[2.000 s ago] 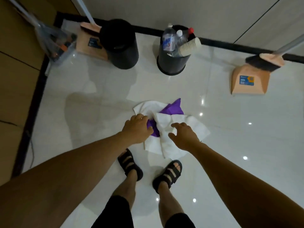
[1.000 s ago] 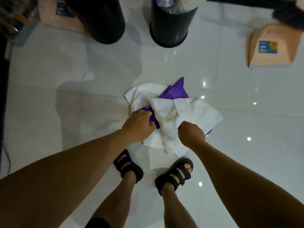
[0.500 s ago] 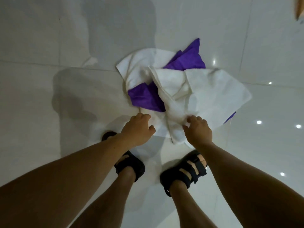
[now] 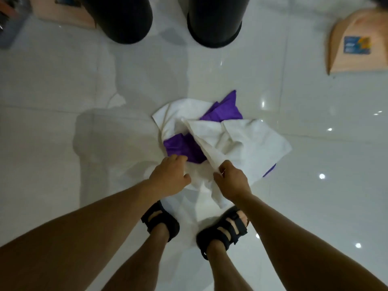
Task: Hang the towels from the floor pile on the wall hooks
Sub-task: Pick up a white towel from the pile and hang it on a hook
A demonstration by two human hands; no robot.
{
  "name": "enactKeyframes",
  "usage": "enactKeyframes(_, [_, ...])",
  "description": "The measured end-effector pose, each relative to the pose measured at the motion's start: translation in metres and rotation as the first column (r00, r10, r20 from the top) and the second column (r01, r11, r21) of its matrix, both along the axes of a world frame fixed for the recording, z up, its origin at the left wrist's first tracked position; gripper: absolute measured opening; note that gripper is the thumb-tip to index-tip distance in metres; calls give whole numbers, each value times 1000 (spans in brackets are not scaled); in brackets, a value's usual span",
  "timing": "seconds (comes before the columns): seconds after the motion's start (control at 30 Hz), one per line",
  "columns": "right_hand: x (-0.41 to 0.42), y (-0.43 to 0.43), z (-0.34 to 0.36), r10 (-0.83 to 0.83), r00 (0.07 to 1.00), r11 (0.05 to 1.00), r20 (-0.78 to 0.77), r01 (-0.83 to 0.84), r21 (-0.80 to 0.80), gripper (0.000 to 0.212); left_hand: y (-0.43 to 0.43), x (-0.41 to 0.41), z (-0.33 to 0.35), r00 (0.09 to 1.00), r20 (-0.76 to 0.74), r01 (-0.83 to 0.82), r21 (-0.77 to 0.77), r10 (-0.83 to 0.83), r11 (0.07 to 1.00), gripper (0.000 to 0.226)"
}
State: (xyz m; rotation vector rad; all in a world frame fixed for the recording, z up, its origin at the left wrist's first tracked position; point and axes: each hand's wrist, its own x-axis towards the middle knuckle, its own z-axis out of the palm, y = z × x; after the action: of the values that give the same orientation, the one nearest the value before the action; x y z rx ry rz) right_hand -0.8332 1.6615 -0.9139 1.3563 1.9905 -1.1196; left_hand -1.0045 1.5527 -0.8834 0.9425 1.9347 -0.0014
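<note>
**Both hands gripping the white towel at the floor pile**

The left hand (image 4: 170, 177) and right hand (image 4: 231, 181) are pinching the near edge of a white towel (image 4: 241, 141), which is lying atop a purple towel (image 4: 182, 149) on the glossy floor (image 4: 63, 143), just ahead of the person's sandals (image 4: 222, 229). Two black bins (image 4: 214, 24) are standing beyond, a dustpan (image 4: 357, 45) to the right.

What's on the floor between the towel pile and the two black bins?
Nothing: in the head view, bare glossy tile separates the towel pile from the left black bin and the right black bin.
</note>
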Motion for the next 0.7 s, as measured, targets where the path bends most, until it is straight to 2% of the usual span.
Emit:
enactKeyframes(0.1, [-29,34,89,34,996,999,-84,-32,24,15,10,-12,71,1000,-16,-13,12,13,1000,63])
enactKeyframes(0.2, [-69,68,200,189,960,982,-207,-184,46,23,28,-38,158,996,-35,-78,129,83,989,71])
enactKeyframes(0.3, [-103,87,314,284,926,950,-250,-307,-56,21,44,-69,251,992,-14,-119,287,129,950,89])
enactKeyframes(0.37, [-122,94,388,192,941,955,-277,-245,-167,16,50,-88,310,995,32,-102,368,97,924,95])
enactKeyframes(0.47, [-143,97,482,-5,910,954,-414,-119,-273,8,50,-101,383,993,119,-60,387,15,920,75])
enactKeyframes(0.53, [-156,94,531,-58,871,955,-487,-94,-282,7,47,-102,423,985,159,-128,383,72,915,50])
enactKeyframes(0.63, [-173,84,580,-121,849,974,-513,1,-228,11,37,-106,474,974,167,-208,385,154,899,36])
enactKeyframes(0.7, [-184,77,606,-78,851,991,-519,10,-133,18,27,-113,508,967,148,-250,436,205,865,30])
